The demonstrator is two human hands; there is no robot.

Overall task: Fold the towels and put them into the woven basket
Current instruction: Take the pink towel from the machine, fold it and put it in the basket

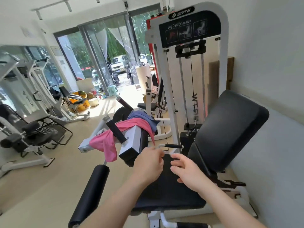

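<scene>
Pink towel (105,142) draped over machine arm (131,137), blue towel (141,117) behind it; left hand (148,163) curled just below pink tip, contact unclear; right hand (185,170) loosely spread, empty, over seat (164,191)

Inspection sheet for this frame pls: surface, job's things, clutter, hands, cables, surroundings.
Surface: black seat pad of a leg curl/extension machine, under both hands.
Job's things: pink towel unfolded, draped over the machine's white arm; blue towel bunched just behind it; woven basket not seen.
Clutter: yellow tub and small items on the floor by the glass doors.
Hands: left hand and right hand over the seat pad, fingers loosely curled, nothing seen in either.
Cables: machine's own cable runs down to the weight stack; no loose ones seen.
Surroundings: other gym machines on the left, glass doors ahead, white wall on the right.
</scene>
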